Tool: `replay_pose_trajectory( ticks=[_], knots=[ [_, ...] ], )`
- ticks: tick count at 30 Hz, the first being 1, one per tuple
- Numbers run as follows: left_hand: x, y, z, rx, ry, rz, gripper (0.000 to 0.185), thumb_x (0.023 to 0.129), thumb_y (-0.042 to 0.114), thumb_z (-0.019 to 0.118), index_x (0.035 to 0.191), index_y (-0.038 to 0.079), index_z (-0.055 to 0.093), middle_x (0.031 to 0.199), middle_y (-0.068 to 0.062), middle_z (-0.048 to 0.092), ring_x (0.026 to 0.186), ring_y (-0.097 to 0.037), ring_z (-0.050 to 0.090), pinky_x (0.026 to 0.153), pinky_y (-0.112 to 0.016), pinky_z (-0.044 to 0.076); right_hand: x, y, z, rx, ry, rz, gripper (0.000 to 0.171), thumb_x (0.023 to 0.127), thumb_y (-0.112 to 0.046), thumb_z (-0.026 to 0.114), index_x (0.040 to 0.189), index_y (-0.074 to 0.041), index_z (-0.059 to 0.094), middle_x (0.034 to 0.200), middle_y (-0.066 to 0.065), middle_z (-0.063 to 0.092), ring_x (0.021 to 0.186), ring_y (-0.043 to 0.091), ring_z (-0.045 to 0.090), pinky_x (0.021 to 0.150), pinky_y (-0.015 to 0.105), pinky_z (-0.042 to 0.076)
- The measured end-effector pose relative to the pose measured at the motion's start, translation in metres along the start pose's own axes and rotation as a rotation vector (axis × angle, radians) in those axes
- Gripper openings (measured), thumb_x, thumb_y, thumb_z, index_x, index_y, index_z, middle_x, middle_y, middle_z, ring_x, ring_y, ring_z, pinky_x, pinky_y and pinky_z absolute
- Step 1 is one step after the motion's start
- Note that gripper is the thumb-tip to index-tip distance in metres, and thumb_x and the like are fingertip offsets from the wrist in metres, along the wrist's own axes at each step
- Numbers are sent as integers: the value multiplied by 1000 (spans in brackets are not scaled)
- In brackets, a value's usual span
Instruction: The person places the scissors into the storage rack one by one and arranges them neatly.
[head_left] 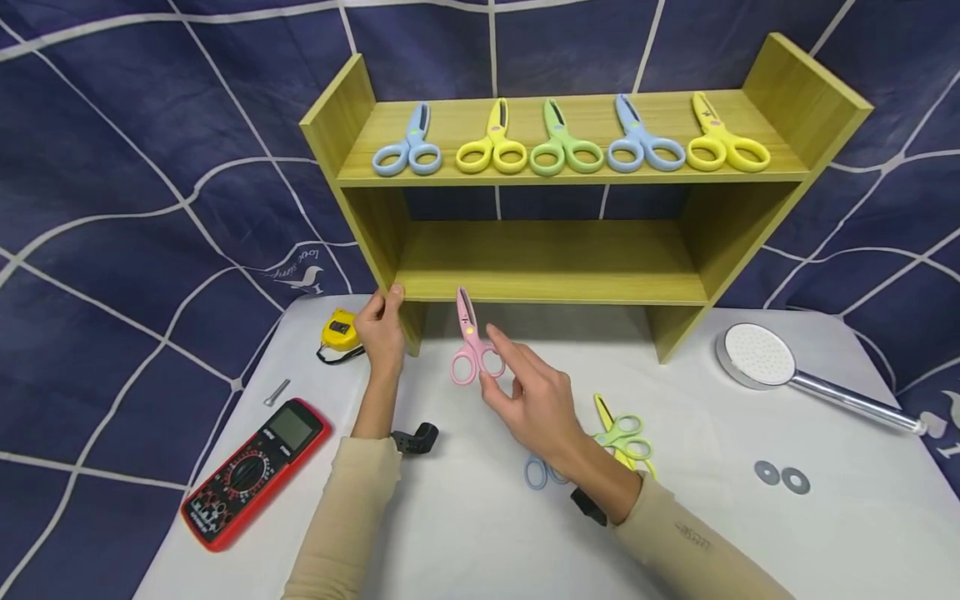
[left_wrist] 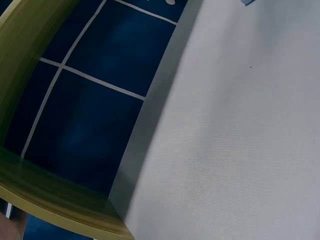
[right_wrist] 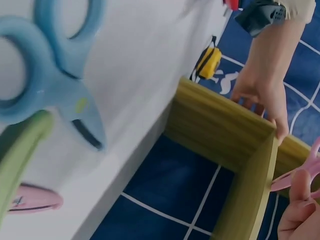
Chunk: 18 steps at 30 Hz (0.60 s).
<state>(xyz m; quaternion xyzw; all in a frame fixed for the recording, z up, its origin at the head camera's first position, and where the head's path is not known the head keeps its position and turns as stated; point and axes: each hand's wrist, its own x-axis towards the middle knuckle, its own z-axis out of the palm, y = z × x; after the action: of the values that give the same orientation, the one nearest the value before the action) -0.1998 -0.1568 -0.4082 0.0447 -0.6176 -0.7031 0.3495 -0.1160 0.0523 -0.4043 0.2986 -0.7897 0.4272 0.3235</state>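
Note:
My right hand [head_left: 536,404] pinches a handle ring of the pink scissors [head_left: 471,332] between thumb and fingers. Their blades point away from me, with the tip overlapping the front edge of the middle board of the wooden shelf [head_left: 551,287]. At the shelf's left side panel, my left hand [head_left: 381,333] grips the edge, thumb on the front and fingers round the outer face. Along the top board lie several scissors: blue [head_left: 409,150], yellow [head_left: 492,148], green [head_left: 559,148], another blue [head_left: 637,142] and another yellow [head_left: 720,143], handles facing me.
Beneath my right forearm lie more scissors, green [head_left: 621,435] and blue [head_left: 537,472] among them; the right wrist view also shows pink scissors [right_wrist: 35,199]. A tape measure [head_left: 340,331], bolt [head_left: 277,392] and multimeter [head_left: 255,475] lie left; a shower head [head_left: 757,354] and two washers [head_left: 795,481] right.

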Motion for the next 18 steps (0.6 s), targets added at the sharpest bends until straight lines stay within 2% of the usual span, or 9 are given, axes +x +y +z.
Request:
replay_pose_trajectory(
  ticks=[6,9,12,18],
  knots=[
    [0,3,1,18,11,-1,29,89,6,66,88,-22,65,79,12,66,70,-6,50,67,-21,40,25,2,16,-51,-69,69,55,89,-16,73,139,-5,55,100,11,71,44,3,37,41,22,33],
    [-1,3,1,27,15,2,28,90,6,65,90,-22,65,79,13,66,69,-5,49,64,-20,39,40,5,26,-59,-64,58,55,90,-18,73,139,-3,54,86,12,71,41,3,33,39,23,30],
    [-1,3,2,29,13,4,27,90,6,65,93,-21,66,80,13,66,70,-5,50,64,-20,40,52,10,36,-92,-44,48,54,90,-19,73,138,-1,55,68,9,64,42,5,32,39,24,29],
    [-1,2,3,29,16,26,25,90,4,65,87,-21,66,75,12,63,69,-6,48,63,-20,38,71,20,52,-226,-17,131,54,93,-28,70,138,-4,55,60,5,58,41,10,33,40,26,28]
  ],
)
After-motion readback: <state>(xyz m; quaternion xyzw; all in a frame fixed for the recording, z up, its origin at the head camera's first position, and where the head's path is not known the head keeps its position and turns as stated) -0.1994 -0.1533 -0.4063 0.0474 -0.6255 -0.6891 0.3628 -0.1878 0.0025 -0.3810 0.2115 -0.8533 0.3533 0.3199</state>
